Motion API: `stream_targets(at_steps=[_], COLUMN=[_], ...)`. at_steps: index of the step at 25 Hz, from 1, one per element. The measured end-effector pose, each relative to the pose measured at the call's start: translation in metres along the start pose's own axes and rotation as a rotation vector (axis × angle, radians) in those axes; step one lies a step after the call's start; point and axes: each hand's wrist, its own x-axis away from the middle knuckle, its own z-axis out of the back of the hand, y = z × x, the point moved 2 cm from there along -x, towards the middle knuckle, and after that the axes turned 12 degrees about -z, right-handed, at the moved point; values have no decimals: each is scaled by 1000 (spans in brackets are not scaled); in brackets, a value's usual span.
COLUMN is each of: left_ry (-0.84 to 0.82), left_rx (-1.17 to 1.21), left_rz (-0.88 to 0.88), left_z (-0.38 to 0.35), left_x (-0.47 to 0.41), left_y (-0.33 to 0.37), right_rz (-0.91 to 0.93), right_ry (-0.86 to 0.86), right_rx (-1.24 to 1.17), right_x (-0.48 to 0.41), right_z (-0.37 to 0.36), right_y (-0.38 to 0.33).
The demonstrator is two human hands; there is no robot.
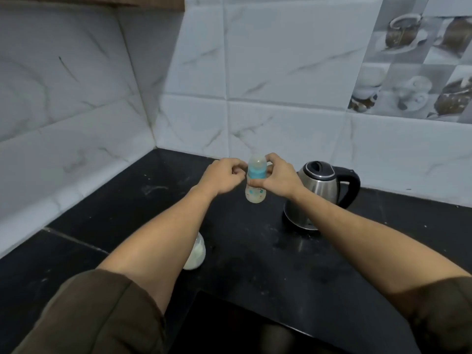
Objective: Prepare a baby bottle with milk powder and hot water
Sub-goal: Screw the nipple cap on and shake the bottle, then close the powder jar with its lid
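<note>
A clear baby bottle (255,194) with a blue collar and a clear cap stands upright on the black counter (242,251). It holds pale milky liquid in its lower part. My right hand (277,178) grips the bottle around the collar and neck from the right. My left hand (223,176) is at the bottle's left, fingers curled, fingertips close to the collar; whether they touch it is unclear. A steel electric kettle (321,192) with a black handle and shut lid stands just right of the bottle. A white milk powder container (196,254) sits partly hidden under my left forearm.
White marble-look tiles form the corner walls behind and to the left of the counter. Decorative cup-print tiles (419,60) are at the upper right. The counter's front edge (255,306) steps back below my arms.
</note>
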Motion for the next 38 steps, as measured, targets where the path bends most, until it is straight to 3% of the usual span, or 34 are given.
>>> stream_targets(at_steps=[12,26,31,34,38], left_ry=[-385,-512,-394,-217,-26], left_rx=[-46,41,-37,-128,-178], left_rz=[33,157,182,217,307], left_z=[-70,-91,-54,-16,31], left_x=[19,29,32,35,61], left_y=[-1,-18,-29,-46,-80], right_rz=[-191,-267,-283,-157,16], right_ry=[-101,-187,-251,-180,-294], right_rx=[198,238,229,223,220], right_x=[21,17,9,2,2], right_z=[-48,-66,-50,-36,-58], right_y=[81,102,79,39,-27])
